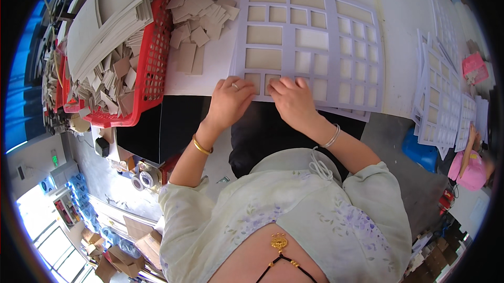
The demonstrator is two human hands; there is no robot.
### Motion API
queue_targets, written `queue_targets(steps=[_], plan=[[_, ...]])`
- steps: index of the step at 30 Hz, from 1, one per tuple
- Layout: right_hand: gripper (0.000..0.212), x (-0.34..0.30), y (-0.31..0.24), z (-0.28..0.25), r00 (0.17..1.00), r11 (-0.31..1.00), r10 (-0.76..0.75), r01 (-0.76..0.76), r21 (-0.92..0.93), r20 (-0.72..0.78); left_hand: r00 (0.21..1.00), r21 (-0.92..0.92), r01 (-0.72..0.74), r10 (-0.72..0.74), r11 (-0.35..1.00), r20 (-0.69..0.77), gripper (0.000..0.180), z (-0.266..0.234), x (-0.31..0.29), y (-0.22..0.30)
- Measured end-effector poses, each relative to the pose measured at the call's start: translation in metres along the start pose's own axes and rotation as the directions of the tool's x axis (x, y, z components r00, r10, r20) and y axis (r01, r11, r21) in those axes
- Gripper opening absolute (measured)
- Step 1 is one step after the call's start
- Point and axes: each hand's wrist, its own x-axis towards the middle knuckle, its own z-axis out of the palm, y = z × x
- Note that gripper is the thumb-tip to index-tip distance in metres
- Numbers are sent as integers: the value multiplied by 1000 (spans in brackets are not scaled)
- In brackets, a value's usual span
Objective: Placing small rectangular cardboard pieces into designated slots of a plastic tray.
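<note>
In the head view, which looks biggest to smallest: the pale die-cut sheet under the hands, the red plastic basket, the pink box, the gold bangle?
1. Pale die-cut sheet with rectangular windows
2. Red plastic basket of card pieces, nearly as big, though partly hidden
3. Pink box, shrunk by the rim's bend
4. Gold bangle on the left wrist

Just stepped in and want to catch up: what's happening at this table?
A person has both hands on the near edge of a pale die-cut sheet with rectangular windows, lying on the white table. The left hand and right hand press side by side at two small cells. A red basket heaped with cardboard pieces sits to the left, loose cardboard squares lie beside it, and more cut sheets are stacked at right.
</note>
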Motion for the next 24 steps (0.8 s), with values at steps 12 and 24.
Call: queue_targets(steps=[12, 24], plan=[[37, -5, 17, -23, 995, 924, 43, -74, 375, 92, 997, 74, 44, -48, 996, 61, 36, 4, -15, 12], [46, -204, 158, -54, 404, 411, 902, -911, 15, -151, 943, -61, 312, -317, 948, -98, 79, 17, -26, -3]])
